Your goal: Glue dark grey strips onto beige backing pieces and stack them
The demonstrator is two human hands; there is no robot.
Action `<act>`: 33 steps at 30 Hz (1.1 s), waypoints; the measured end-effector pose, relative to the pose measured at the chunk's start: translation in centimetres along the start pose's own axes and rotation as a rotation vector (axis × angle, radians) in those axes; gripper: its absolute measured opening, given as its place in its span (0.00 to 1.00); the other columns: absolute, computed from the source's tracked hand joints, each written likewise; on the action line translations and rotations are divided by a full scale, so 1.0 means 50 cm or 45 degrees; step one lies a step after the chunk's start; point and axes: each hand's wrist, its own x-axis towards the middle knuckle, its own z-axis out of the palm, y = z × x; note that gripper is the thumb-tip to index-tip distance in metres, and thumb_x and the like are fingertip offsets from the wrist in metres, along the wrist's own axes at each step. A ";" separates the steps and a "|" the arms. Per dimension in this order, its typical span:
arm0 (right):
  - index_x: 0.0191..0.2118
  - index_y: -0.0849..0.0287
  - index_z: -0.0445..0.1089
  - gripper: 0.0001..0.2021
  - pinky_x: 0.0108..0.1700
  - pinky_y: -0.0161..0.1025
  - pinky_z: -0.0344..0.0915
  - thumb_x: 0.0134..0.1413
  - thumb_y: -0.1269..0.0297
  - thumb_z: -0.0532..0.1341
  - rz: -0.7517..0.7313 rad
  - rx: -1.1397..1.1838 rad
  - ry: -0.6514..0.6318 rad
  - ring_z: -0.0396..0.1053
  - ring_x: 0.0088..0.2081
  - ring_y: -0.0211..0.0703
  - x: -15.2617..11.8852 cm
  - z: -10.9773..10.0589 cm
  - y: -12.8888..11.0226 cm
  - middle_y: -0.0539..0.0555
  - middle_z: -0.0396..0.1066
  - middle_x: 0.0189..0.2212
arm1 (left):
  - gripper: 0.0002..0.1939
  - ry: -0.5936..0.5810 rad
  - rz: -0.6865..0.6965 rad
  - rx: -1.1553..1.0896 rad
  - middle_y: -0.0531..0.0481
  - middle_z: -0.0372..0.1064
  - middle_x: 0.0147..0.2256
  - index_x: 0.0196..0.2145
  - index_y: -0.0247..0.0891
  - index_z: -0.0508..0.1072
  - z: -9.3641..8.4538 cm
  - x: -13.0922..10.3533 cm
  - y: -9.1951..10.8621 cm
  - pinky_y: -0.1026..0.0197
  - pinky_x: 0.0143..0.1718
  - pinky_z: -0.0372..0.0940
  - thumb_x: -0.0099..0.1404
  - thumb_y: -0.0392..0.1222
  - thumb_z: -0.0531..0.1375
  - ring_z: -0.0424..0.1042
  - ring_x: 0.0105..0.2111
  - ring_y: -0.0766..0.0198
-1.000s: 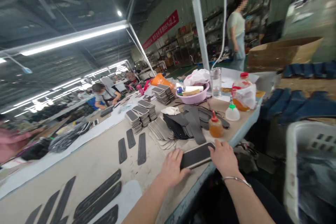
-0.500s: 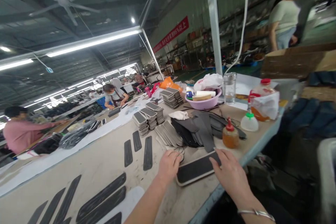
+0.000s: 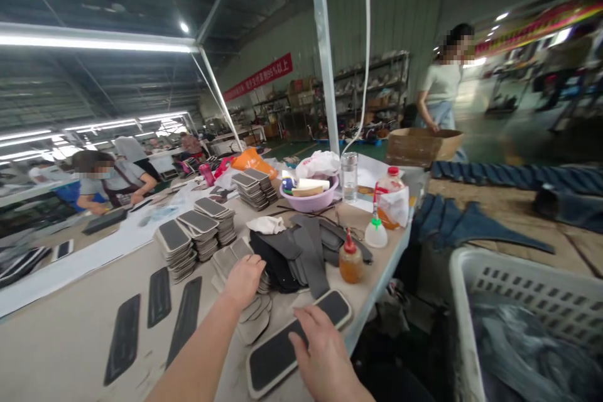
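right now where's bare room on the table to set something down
The widest bare patch of table lies left of the dark strips, with white paper beyond. A narrow gap runs between the amber bottle and the table's edge. Crowded: around the left hand, with stacks and grey pieces beside it.

The bare, ungloved left hand [image 3: 245, 276] has a smooth, rounded back and fairly short fingers, and runs through a narrow wrist into a bare left forearm [image 3: 202, 352], which widens evenly toward the bottom edge of the view. The bare, ungloved right hand [image 3: 323, 348] has a broad back, low knuckles, a stout thumb and tapering fingers; its wrist is cut off by the frame. Both hands look plain and unmarked, with nails too small to make out. Black cloth [image 3: 396, 383], apparently clothing, shows low down, its details lost in shadow.
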 end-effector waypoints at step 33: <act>0.56 0.50 0.61 0.23 0.60 0.48 0.48 0.52 0.60 0.57 -0.595 0.037 -0.856 0.52 0.58 0.51 -0.174 0.133 -0.089 0.53 0.57 0.57 | 0.14 -0.213 -1.698 -0.975 0.53 0.68 0.19 0.40 0.35 0.65 -0.185 -0.774 0.174 0.64 0.24 0.61 0.54 0.40 0.55 0.71 0.22 0.61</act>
